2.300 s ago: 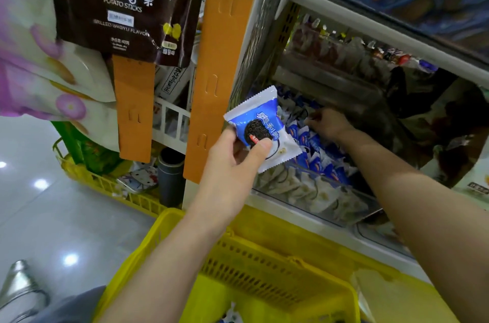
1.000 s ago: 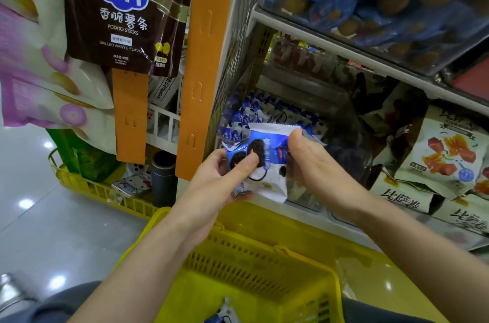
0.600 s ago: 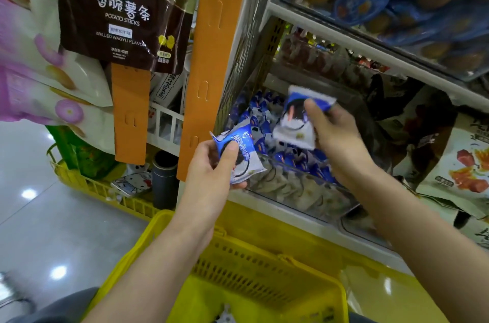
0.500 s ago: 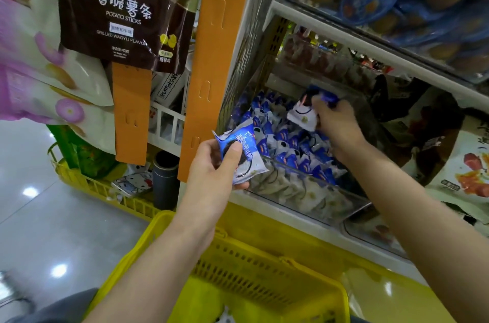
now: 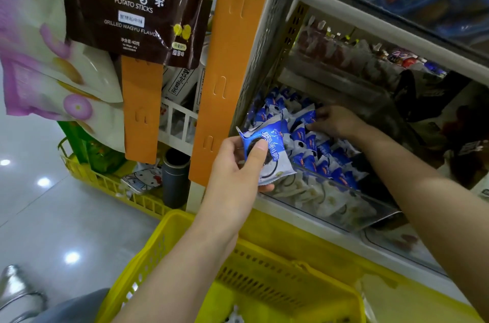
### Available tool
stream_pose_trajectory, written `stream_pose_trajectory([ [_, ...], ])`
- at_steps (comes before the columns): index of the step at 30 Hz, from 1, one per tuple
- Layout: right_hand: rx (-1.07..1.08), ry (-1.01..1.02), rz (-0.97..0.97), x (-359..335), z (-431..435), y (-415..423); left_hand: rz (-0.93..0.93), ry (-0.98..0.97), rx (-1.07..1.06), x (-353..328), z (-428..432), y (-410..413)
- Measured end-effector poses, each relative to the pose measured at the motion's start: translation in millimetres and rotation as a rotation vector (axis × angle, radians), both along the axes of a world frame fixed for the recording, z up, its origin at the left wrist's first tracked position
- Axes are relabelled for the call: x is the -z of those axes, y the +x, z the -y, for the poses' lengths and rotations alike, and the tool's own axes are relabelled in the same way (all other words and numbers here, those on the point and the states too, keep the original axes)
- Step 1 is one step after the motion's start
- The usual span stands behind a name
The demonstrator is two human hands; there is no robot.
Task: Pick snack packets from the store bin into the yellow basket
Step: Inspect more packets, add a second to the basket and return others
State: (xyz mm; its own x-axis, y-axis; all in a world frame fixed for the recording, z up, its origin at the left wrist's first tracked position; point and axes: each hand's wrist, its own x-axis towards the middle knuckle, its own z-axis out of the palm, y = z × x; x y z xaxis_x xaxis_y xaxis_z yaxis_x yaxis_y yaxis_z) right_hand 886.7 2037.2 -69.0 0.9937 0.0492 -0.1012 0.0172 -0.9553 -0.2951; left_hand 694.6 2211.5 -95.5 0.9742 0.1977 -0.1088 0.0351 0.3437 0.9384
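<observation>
My left hand (image 5: 238, 164) grips a blue-and-white snack packet (image 5: 275, 156) with a dark cookie printed on it, held in front of the store bin's left end and above the yellow basket (image 5: 264, 267). My right hand (image 5: 334, 121) reaches deep into the clear-fronted store bin (image 5: 330, 198). Its fingertips pinch the edge of a packet (image 5: 305, 120) on top of the pile of like packets (image 5: 322, 161). A bit of a packet (image 5: 234, 317) shows at the basket's bottom.
An orange hanging strip (image 5: 227, 58) and a perforated shelf post stand just left of the bin. A brown potato-sticks bag (image 5: 132, 5) hangs at top left. Another yellow basket (image 5: 111, 185) sits on the floor behind. Shelves with other snacks lie above and to the right.
My right hand, which held a packet up in front of the shelf, has dropped into the bin onto the pile. My left hand has kept its packet almost in place.
</observation>
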Motion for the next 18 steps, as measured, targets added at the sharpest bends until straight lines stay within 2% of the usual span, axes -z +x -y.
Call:
stream_pose_trajectory([
  [3, -0.005, 0.026, -0.033, 1, -8, 5, 0.001, 0.002, 0.007, 0, 0, -1],
  [9, 0.055, 0.165, 0.038, 13, -31, 14, 0.003, 0.000, 0.010, 2, 1, -2],
  [13, 0.025, 0.040, -0.006, 13, -36, 14, 0.018, -0.006, 0.031, 2, 4, -2],
  [18, 0.015, 0.097, 0.049, 8, -34, 2, 0.021, 0.010, 0.078, 2, 7, -6],
])
